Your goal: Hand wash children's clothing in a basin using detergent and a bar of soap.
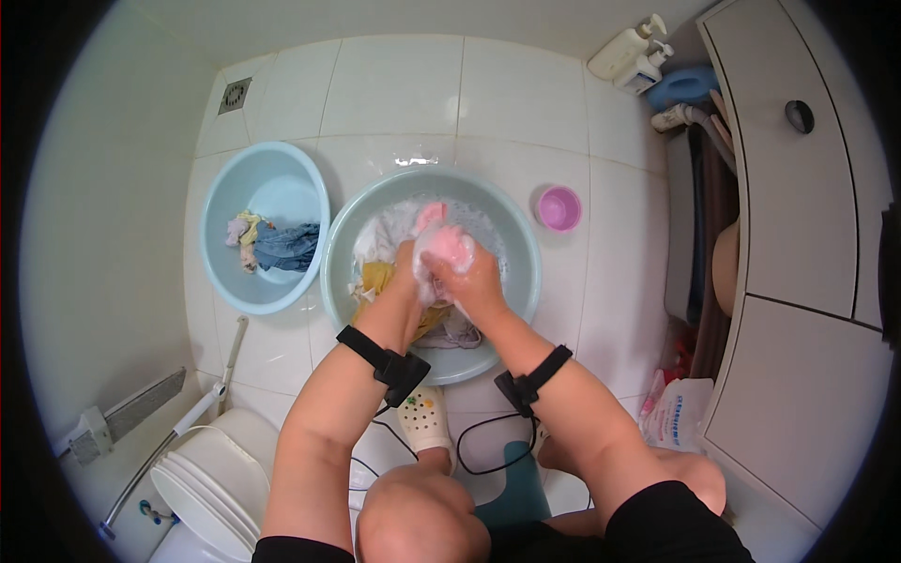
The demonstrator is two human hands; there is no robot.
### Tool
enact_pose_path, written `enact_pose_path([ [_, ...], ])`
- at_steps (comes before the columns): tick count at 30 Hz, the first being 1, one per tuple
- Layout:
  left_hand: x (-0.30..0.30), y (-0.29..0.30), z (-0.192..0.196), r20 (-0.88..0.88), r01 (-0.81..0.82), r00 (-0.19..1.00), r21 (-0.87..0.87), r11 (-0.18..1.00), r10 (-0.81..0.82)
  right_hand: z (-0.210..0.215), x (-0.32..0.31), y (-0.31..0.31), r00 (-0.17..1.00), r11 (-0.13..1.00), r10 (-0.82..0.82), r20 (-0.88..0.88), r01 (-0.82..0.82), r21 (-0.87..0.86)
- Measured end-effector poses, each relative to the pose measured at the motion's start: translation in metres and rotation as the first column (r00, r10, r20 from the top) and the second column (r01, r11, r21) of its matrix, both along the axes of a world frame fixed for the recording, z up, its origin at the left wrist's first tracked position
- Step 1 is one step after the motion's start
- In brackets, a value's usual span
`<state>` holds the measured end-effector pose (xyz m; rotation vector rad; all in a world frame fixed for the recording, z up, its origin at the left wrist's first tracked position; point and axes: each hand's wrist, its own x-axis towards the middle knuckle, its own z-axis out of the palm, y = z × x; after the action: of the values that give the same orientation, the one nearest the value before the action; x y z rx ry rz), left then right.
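Bunching a soapy pink cloth (452, 246) between two bare hands, a person holds it over the middle of a large pale green basin (533, 281), probably so that drips and foam fall back inside. The right hand (481, 286) curls firmly around the cloth, its fingers bent in with hardly any gap; the left hand (409, 269) meets it from the other side, but suds and fabric hide its fingers, so how far they close cannot be told. Around and below the hands, a white cloth (375, 237), a yellow cloth (377, 278) and a greyish cloth (454, 330) lie in the foamy water, perhaps left there to soak. Just beside, on the left, a light blue basin (267, 161) holds blue denim (287, 246) and some small pale clothes, likely kept apart from the suds. To the right a pink cup (559, 208) stands on the white tiles, seemingly set within easy reach for scooping. Black straps (549, 370) circle both forearms. Farther out, pump bottles (621, 53) sit against the wall at upper right, beside a grey cabinet (788, 197), apparently out of the way
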<state>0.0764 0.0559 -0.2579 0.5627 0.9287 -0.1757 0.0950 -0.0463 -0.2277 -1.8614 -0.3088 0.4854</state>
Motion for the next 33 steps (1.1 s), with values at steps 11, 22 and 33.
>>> enact_pose_path([
  [11, -0.004, 0.011, -0.009, -0.165, 0.071, 0.985, 0.181, 0.981, -0.041, -0.100, 0.016, 0.002, 0.988, 0.764, 0.052, 0.144, 0.054, -0.643],
  [22, -0.003, 0.007, 0.009, -0.269, -0.016, 0.962, -0.260, 0.965, -0.056, -0.060, 0.030, 0.020, 0.991, 0.805, 0.128, -0.030, -0.121, -0.581],
  [33, -0.010, 0.024, 0.008, -0.057, -0.030, 0.998, -0.308, 0.951, 0.013, 0.037, -0.025, 0.004, 0.949, 0.947, 0.208, -0.236, -0.135, 0.292],
])
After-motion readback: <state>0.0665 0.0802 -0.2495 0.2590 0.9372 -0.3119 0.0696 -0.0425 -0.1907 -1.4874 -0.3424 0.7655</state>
